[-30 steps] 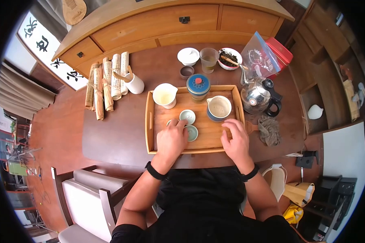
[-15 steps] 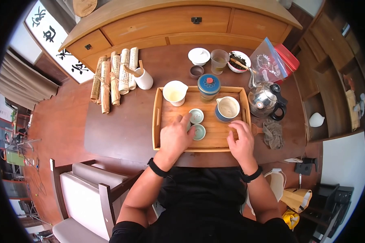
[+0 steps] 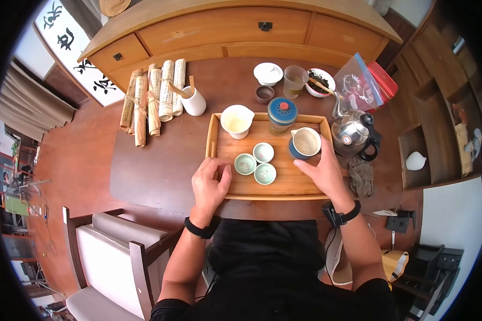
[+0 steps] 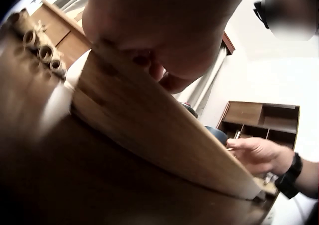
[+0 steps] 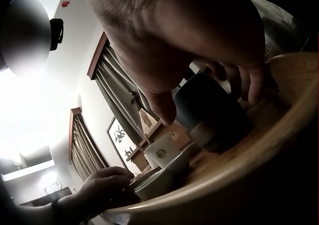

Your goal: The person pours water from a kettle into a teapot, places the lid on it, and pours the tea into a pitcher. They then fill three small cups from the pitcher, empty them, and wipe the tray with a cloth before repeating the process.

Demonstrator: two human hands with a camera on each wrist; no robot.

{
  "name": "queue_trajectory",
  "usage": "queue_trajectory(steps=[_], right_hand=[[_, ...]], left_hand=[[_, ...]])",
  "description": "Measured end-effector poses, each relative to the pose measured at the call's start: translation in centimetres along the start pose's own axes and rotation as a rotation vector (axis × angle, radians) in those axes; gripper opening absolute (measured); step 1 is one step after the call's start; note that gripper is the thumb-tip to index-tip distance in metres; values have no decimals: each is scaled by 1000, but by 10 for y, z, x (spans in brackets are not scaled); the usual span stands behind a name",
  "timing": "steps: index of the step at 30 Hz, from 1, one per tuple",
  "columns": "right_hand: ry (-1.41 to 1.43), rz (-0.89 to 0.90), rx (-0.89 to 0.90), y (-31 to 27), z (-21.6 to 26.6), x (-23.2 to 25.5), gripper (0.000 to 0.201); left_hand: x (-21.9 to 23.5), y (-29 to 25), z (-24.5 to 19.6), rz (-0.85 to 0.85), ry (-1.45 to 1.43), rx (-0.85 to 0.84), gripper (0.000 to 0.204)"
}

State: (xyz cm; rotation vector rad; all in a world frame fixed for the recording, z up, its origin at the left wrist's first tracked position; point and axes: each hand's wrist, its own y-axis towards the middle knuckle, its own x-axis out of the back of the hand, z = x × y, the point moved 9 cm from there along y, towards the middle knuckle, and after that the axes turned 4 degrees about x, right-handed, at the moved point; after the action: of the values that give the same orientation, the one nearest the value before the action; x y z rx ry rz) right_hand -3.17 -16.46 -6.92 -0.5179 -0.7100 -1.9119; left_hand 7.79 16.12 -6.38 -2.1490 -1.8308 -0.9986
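On the wooden tray (image 3: 273, 197), three small celadon cups (image 3: 263, 153) stand grouped together. To their right is a blue-sided pitcher (image 3: 305, 142), dark in the right wrist view (image 5: 207, 108). My right hand (image 3: 329, 170) is spread beside it, thumb near its front and fingers at its right; whether they touch it I cannot tell. My left hand (image 3: 210, 184), fingers loosely bent and holding nothing, is at the tray's front left corner; the left wrist view shows it above the tray wall (image 4: 149, 120). A white pitcher (image 3: 237, 122) with pale liquid and a blue-lidded jar (image 3: 282, 113) stand at the back.
Bamboo scrolls (image 3: 166, 88) and a white tool holder (image 3: 194, 102) lie left of the tray. Behind it stand a lidded white bowl (image 3: 268, 74), a glass (image 3: 295, 82) and a bowl of tea leaves (image 3: 321, 83). A steel kettle (image 3: 352, 134) and grey cloth (image 3: 362, 177) are at right.
My left hand has moved left, away from the small cups, to the tray's corner. My right hand has moved up and right to the blue-sided pitcher, with its thumb and fingers spread wider.
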Motion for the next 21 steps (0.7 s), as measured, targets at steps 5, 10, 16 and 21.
queue_trajectory(steps=[5, 10, 16, 21], right_hand=[[120, 45, -79, 15, -3, -9, 80], [156, 59, -27, 9, 22, -7, 78], [9, 126, 76, 7, 39, -18, 83], [-111, 163, 232, 11, 58, -25, 86]], left_hand=[[2, 1, 0, 20, -81, 7, 6], [1, 4, 8, 5, -104, 72, 7], [2, 1, 18, -67, -212, 109, 7], [7, -1, 19, -89, -247, 123, 6]])
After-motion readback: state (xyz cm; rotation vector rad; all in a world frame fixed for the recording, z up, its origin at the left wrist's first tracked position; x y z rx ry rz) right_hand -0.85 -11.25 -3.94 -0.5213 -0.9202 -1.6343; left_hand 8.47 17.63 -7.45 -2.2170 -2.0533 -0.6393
